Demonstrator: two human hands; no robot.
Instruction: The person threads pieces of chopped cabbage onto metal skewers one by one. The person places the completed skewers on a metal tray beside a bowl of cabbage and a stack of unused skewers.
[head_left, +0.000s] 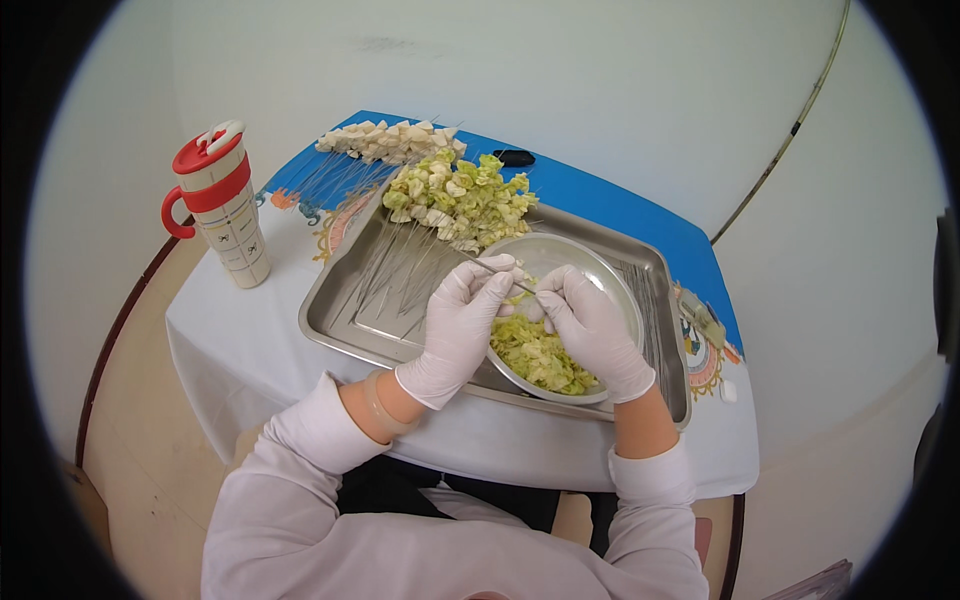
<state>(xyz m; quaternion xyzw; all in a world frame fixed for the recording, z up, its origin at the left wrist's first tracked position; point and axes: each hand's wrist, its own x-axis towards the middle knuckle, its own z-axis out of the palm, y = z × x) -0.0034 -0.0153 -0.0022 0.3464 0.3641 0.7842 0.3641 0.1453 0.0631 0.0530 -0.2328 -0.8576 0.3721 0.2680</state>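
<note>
Both of my hands wear thin white gloves and meet over a round metal bowl (621, 281). My left hand (459, 324) pinches a thin metal skewer (474, 259) between thumb and fingers. The fingertips of my right hand (589, 326) close on the lower right end of that skewer. Whether a leaf piece is also between my right fingers, I cannot tell. Pale green chopped leaves, probably cabbage (540, 356), fill the near part of the bowl. Behind my left hand lie several skewers threaded with green leaves (461, 195), their bare ends pointing towards me.
The bowl stands in a rectangular steel tray (341, 300). Bare metal skewers (646, 315) line its right side. Farther back are skewers with whitish chunks (397, 141) and a black object (514, 157). A red-lidded tumbler (225, 214) stands left; a small white item (728, 391) lies right.
</note>
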